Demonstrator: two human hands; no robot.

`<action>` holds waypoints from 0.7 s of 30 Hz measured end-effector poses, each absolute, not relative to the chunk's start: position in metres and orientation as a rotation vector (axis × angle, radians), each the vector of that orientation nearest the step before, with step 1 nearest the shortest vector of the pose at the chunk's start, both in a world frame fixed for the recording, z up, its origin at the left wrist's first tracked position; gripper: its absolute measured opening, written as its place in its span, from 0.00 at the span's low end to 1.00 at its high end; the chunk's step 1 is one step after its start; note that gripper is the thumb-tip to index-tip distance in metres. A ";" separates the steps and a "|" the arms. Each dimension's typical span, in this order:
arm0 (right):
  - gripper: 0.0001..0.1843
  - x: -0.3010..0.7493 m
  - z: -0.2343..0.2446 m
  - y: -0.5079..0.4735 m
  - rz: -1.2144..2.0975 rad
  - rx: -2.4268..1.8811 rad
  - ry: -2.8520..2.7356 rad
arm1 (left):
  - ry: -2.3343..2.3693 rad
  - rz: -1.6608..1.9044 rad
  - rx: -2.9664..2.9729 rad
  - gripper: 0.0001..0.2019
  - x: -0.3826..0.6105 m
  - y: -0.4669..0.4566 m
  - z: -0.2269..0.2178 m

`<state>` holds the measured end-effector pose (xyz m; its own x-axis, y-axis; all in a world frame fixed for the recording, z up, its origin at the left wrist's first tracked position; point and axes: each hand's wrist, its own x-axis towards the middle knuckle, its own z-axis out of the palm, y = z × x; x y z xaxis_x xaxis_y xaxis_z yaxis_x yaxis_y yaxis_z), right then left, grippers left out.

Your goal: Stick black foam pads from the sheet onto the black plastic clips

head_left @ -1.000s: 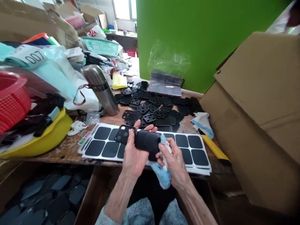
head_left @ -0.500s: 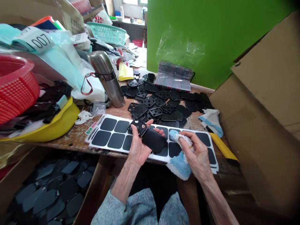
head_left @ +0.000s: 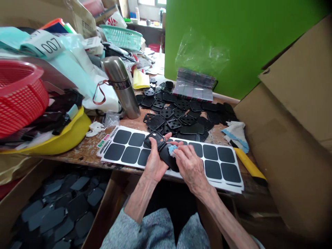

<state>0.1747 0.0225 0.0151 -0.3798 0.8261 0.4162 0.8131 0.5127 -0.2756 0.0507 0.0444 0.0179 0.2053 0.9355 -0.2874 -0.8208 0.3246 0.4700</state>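
My left hand (head_left: 155, 163) holds an unfolded black hinged plastic case (head_left: 165, 156), palm up, with the thumb over its edge. One half of the case has cut-out holes; the other is a smooth panel. My right hand (head_left: 192, 166) grips a bunched blue-and-white cloth (head_left: 172, 149) and presses it on the smooth panel. Most of the cloth is hidden by the fingers. Beneath both hands lies a stack of white sheets (head_left: 134, 145) bearing rows of dark rounded squares. Just beyond is a heap of similar black plastic pieces (head_left: 178, 113).
A steel thermos (head_left: 123, 90) stands left of the heap. A yellow tray (head_left: 70, 133) and a red basket (head_left: 19, 93) sit farther left. On the right are another cloth (head_left: 235, 133), a yellow-handled tool (head_left: 249, 164) and cardboard (head_left: 290, 138). A box of dark plates (head_left: 55, 211) is below left.
My right hand has moved left with the cloth, from above the sheets onto the smooth panel of the case. My left hand keeps its hold in nearly the same place.
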 end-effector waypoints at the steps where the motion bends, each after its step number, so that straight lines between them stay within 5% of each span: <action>1: 0.10 0.176 0.014 0.018 0.043 -1.312 -2.281 | 0.563 1.236 0.238 0.29 0.051 0.044 0.017; 21: 0.11 0.152 0.018 0.029 0.026 -1.343 -2.213 | 0.610 1.201 0.250 0.27 0.052 0.042 0.015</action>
